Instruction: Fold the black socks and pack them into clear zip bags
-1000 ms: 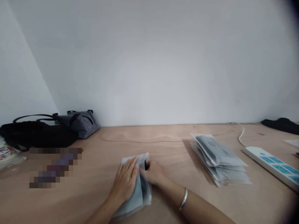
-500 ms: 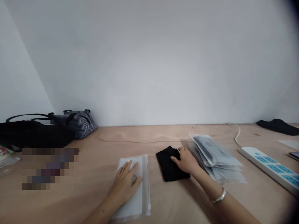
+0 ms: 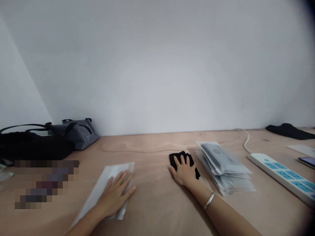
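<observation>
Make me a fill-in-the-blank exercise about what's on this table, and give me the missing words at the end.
The hand on the single pouch is the ____ one.
The cloth under the right hand is coloured ____.
The pile of pouches lies between the cloth and the power strip, whose sockets are ____.
The silver bracelet is on the ____ wrist.

Missing words: left; black; blue; right.
</observation>
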